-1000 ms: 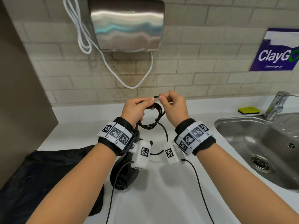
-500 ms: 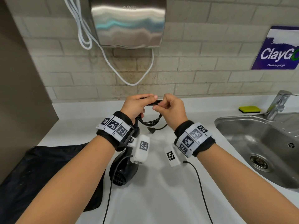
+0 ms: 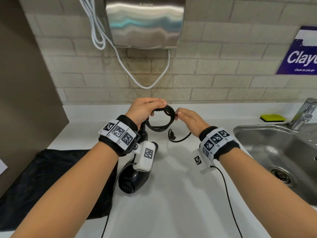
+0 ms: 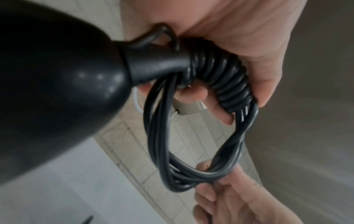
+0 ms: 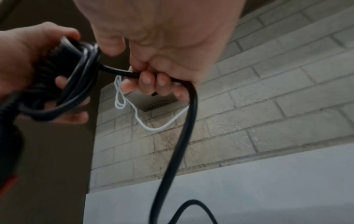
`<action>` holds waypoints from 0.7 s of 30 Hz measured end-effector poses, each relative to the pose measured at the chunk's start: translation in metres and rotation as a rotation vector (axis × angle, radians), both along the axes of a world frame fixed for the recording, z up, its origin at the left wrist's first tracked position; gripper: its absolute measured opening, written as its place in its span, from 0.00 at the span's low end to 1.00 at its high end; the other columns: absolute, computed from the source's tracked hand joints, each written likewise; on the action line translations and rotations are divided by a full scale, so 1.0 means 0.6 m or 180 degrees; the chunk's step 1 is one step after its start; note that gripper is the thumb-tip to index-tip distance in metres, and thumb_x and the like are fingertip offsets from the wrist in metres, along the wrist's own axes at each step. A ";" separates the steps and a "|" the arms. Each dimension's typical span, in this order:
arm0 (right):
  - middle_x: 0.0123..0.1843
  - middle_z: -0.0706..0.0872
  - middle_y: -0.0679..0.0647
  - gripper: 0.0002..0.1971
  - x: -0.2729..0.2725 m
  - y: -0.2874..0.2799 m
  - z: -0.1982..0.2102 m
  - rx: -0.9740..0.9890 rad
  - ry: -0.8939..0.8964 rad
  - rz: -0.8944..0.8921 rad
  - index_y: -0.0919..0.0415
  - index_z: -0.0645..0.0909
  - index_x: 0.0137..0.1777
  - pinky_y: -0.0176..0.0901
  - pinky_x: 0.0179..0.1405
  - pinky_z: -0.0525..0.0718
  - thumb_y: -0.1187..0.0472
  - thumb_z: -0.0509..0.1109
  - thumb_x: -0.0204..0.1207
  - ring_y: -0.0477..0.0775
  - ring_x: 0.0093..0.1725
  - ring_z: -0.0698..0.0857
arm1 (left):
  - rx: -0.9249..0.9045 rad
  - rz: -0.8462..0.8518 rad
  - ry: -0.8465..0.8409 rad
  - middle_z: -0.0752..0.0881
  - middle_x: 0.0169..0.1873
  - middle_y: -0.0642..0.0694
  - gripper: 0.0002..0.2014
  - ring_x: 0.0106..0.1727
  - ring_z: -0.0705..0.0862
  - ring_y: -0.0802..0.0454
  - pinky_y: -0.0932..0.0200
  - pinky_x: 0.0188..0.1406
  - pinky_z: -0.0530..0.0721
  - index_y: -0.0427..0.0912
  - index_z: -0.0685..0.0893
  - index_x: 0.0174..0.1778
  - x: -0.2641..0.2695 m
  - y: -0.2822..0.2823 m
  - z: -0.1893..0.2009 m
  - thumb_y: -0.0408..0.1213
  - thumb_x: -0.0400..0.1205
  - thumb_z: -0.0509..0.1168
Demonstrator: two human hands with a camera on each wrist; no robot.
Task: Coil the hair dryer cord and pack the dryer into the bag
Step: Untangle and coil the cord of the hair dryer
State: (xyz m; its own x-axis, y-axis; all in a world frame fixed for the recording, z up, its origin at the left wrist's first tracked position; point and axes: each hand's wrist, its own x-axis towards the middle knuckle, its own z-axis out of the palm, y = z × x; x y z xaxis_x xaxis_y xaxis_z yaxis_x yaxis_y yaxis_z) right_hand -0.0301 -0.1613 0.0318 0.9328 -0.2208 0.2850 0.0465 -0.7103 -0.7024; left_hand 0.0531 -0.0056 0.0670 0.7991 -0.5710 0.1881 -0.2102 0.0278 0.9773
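The black hair dryer [image 3: 133, 179] lies on the white counter under my left forearm, its intake grille toward me. Its black cord [image 3: 160, 121] is looped into a small coil held above the counter. My left hand [image 3: 145, 109] grips the top of the coil at the ribbed strain relief [image 4: 226, 81]. My right hand [image 3: 187, 117] pinches the cord [image 5: 184, 136] at the coil's right side. The loose tail with the plug [image 3: 172, 135] hangs below my right hand. The black bag [image 3: 42, 177] lies flat on the counter at the left.
A steel sink [image 3: 277, 152] with a tap [image 3: 305, 112] sits at the right, a yellow-green sponge [image 3: 272, 118] behind it. A steel hand dryer [image 3: 144, 23] with white cables [image 3: 120, 54] hangs on the brick wall. A brown wall panel [image 3: 25, 83] bounds the left.
My hands have moved apart; the coil now shows as an open loop between them. The right hand has slid to the coil's right side, and the plug end dangles lower.
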 end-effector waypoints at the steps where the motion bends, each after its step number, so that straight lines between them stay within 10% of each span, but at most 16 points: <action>1: 0.37 0.78 0.52 0.12 0.004 -0.004 0.000 -0.0043 -0.0010 -0.0100 0.61 0.76 0.42 0.42 0.47 0.70 0.55 0.55 0.79 0.51 0.42 0.75 | 0.0096 -0.0048 -0.0117 0.87 0.26 0.61 0.07 0.28 0.79 0.68 0.69 0.32 0.72 0.48 0.88 0.36 0.000 0.002 0.001 0.31 0.76 0.70; 8: 0.29 0.73 0.47 0.08 0.017 0.010 0.032 -0.0306 -0.0757 -0.0897 0.65 0.80 0.45 0.40 0.32 0.67 0.64 0.60 0.80 0.49 0.31 0.72 | 0.0287 -0.0107 -0.0331 0.85 0.22 0.61 0.06 0.21 0.76 0.68 0.62 0.35 0.74 0.51 0.87 0.38 -0.003 0.006 0.006 0.33 0.75 0.72; 15: 0.30 0.73 0.45 0.07 0.010 0.056 0.058 -0.0304 -0.1348 -0.0880 0.64 0.78 0.42 0.34 0.30 0.68 0.65 0.60 0.79 0.49 0.34 0.73 | 0.0657 -0.0078 -0.0777 0.84 0.42 0.58 0.17 0.43 0.81 0.62 0.59 0.47 0.81 0.53 0.84 0.62 -0.005 -0.003 -0.008 0.44 0.76 0.70; 21: 0.30 0.74 0.41 0.07 -0.002 0.055 0.050 0.0078 -0.1409 -0.0498 0.60 0.76 0.40 0.25 0.32 0.71 0.69 0.62 0.78 0.35 0.30 0.74 | 0.0713 -0.0093 -0.0688 0.90 0.40 0.48 0.05 0.36 0.82 0.58 0.54 0.35 0.83 0.56 0.89 0.46 -0.014 -0.006 -0.001 0.42 0.75 0.71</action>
State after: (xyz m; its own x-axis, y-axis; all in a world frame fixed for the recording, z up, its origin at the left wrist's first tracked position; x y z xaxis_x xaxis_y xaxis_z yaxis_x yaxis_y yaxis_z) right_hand -0.0313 -0.1281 0.0616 0.6777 -0.3607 0.6408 0.2391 -0.7160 -0.6559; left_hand 0.0446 -0.0094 0.0662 0.7370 -0.6395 0.2188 -0.4160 -0.1741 0.8925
